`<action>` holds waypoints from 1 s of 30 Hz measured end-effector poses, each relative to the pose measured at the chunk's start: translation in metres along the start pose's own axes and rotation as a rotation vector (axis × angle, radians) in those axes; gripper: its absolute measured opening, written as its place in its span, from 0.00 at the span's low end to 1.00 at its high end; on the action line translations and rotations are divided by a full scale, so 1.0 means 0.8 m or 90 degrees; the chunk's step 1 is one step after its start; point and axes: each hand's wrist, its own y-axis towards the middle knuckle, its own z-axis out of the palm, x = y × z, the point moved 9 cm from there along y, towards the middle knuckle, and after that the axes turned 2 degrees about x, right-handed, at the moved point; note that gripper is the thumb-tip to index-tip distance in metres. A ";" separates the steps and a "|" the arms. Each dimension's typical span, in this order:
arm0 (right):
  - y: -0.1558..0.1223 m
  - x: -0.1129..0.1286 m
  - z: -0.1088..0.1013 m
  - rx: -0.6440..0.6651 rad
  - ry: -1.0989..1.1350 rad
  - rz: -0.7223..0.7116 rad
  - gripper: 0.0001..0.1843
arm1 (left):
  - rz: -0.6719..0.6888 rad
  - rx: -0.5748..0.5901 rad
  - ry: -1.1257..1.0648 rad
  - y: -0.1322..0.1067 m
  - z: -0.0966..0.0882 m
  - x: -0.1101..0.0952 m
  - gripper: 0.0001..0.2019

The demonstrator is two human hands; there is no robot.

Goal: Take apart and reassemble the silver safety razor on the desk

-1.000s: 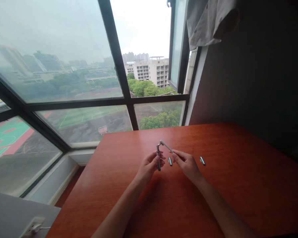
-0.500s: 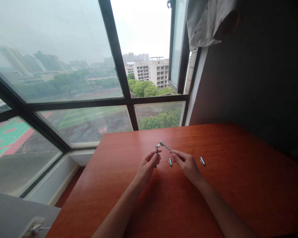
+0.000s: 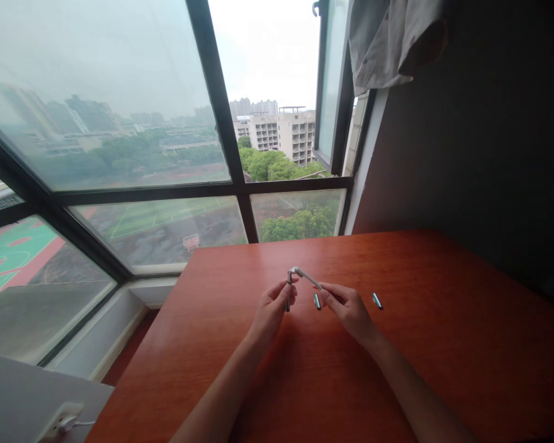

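Both hands hold small slim parts above a red-brown wooden table. My left hand is closed around a thin dark and silver stick-like piece held nearly upright. My right hand pinches a slim pale grey piece that slants up to the left. The two pieces meet at their top ends. A short silver-green cylinder lies on the table between the hands. A second one lies just right of my right hand.
A large window with dark frames runs along the table's far and left sides. A dark wall stands at the right. A pale cloth hangs at the top right. A white socket with a plug sits at the lower left.
My left hand has shifted slightly left and turned its piece more upright. The joined top ends have moved a little left. The right hand has barely moved.
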 end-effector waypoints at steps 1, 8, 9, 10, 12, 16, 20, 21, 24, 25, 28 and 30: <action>0.000 0.000 -0.002 -0.009 -0.013 0.000 0.21 | -0.001 0.003 -0.003 0.000 0.001 0.000 0.20; 0.002 -0.002 -0.009 -0.048 -0.060 -0.004 0.21 | 0.004 0.007 0.021 -0.001 0.002 -0.001 0.21; 0.002 -0.002 -0.009 -0.046 -0.061 -0.006 0.21 | 0.009 0.006 0.032 -0.001 0.000 -0.002 0.21; 0.002 -0.001 -0.009 -0.044 -0.063 -0.008 0.21 | 0.015 0.005 0.046 0.000 -0.002 -0.003 0.20; 0.002 0.002 -0.008 -0.040 -0.071 -0.014 0.21 | 0.027 -0.002 0.080 0.000 -0.007 -0.007 0.20; 0.000 0.012 -0.009 -0.027 -0.093 -0.037 0.20 | 0.046 -0.019 0.135 0.002 -0.015 -0.014 0.19; 0.000 0.018 -0.011 -0.025 -0.111 -0.062 0.19 | 0.052 -0.043 0.147 0.002 -0.020 -0.021 0.19; 0.000 0.018 -0.013 -0.031 -0.116 -0.065 0.19 | 0.053 -0.047 0.149 0.001 -0.020 -0.022 0.19; 0.001 0.016 -0.017 -0.054 -0.138 -0.069 0.18 | 0.050 -0.052 0.161 0.000 -0.019 -0.025 0.18; 0.001 0.016 -0.018 -0.059 -0.144 -0.068 0.18 | 0.049 -0.053 0.165 -0.001 -0.019 -0.026 0.18; 0.001 0.014 -0.018 -0.061 -0.153 -0.064 0.17 | 0.052 -0.056 0.172 -0.002 -0.019 -0.027 0.17; 0.001 0.013 -0.017 -0.057 -0.156 -0.064 0.17 | 0.056 -0.060 0.170 -0.002 -0.020 -0.028 0.17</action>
